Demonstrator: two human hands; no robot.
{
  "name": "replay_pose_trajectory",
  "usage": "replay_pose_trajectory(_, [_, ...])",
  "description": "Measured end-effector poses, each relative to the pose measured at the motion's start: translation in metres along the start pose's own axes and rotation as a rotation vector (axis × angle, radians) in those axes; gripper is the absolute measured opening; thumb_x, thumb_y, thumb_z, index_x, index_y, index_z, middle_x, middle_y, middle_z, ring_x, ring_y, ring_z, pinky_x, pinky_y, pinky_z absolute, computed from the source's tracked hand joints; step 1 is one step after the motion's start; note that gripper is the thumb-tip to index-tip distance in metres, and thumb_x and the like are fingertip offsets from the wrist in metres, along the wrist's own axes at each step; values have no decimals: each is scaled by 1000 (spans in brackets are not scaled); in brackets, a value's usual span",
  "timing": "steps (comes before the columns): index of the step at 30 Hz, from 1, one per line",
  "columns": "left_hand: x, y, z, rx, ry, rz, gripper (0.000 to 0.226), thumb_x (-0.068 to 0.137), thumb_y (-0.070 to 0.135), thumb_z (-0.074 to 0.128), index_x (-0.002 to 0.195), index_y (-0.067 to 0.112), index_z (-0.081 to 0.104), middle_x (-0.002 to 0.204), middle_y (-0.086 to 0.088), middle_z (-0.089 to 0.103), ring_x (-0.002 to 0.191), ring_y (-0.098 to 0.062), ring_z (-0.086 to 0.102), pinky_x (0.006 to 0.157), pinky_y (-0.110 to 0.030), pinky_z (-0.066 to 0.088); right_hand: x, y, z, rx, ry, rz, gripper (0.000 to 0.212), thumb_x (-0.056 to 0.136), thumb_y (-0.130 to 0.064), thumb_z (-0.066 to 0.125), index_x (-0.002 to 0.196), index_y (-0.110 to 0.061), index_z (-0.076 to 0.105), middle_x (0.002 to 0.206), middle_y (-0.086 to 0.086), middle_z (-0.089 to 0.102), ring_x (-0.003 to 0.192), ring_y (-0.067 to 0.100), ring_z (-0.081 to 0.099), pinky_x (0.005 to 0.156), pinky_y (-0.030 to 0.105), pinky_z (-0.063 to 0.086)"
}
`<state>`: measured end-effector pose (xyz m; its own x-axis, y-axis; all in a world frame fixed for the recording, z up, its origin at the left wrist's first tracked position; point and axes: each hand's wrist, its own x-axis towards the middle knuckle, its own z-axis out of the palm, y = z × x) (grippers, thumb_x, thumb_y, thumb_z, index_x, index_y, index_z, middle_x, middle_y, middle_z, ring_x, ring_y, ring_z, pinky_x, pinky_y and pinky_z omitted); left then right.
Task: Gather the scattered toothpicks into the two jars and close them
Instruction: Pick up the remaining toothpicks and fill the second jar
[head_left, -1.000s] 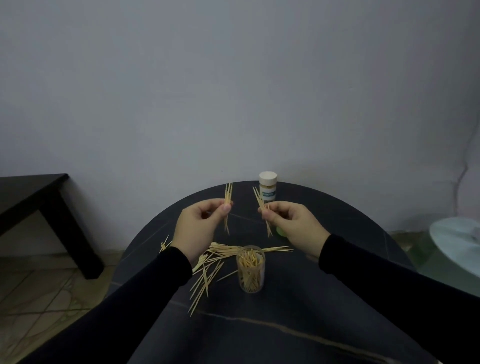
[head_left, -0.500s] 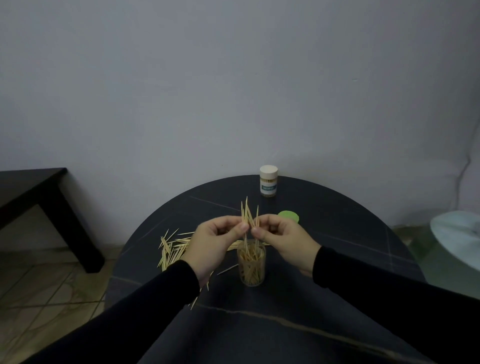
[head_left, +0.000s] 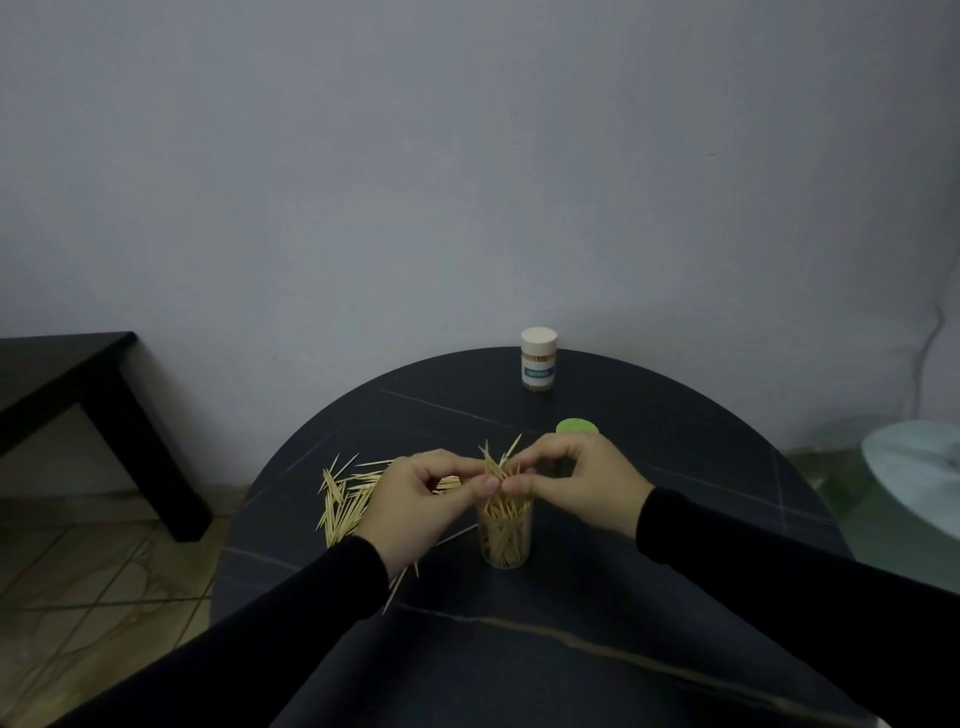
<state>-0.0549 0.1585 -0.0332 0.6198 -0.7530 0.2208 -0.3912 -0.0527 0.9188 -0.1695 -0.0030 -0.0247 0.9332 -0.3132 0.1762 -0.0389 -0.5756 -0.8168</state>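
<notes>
A clear open jar (head_left: 505, 538) half full of toothpicks stands on the round dark table (head_left: 649, 519). Right above its mouth, my left hand (head_left: 423, 506) and my right hand (head_left: 576, 480) pinch one small bundle of toothpicks (head_left: 497, 465) between thumbs and fingertips, the lower tips reaching into the jar. Loose toothpicks (head_left: 345, 496) lie scattered on the table to the left, partly hidden by my left hand. A second jar (head_left: 538, 358), closed with a white lid, stands at the table's far edge. A green lid (head_left: 576, 427) lies flat just behind my right hand.
A low black table (head_left: 62, 395) stands to the left on the tiled floor. A pale round object (head_left: 919, 473) sits at the right edge. A grey wall rises behind the table.
My hands came together from holding separate bundles apart, joined them into one, and lowered it onto the open jar's mouth.
</notes>
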Motion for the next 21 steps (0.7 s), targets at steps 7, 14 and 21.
replay_pose_trajectory(7, [2,2,-6,158,-60,62,24,74,42,75,97,37,74,86,16,68,91,0,59,84,-29,46,0,3,-10,-205,60,-53,27,73,-52,70,97,-41,73,76,-23,64,85,-2,56,83,25,44])
replay_pose_trajectory(14, [7,3,-2,518,-4,304,22,83,51,59,96,41,73,86,24,63,89,-1,50,75,-20,39,0,8,-13,-324,-99,-87,50,65,-84,48,99,-53,67,99,-28,58,103,-3,48,99,36,33])
replay_pose_trajectory(21, [9,4,-3,756,-137,430,46,92,54,32,116,35,66,102,19,54,93,-1,42,77,-20,40,0,10,-15,-384,-254,-5,69,55,-85,49,113,-48,59,119,-22,52,116,5,39,107,40,24])
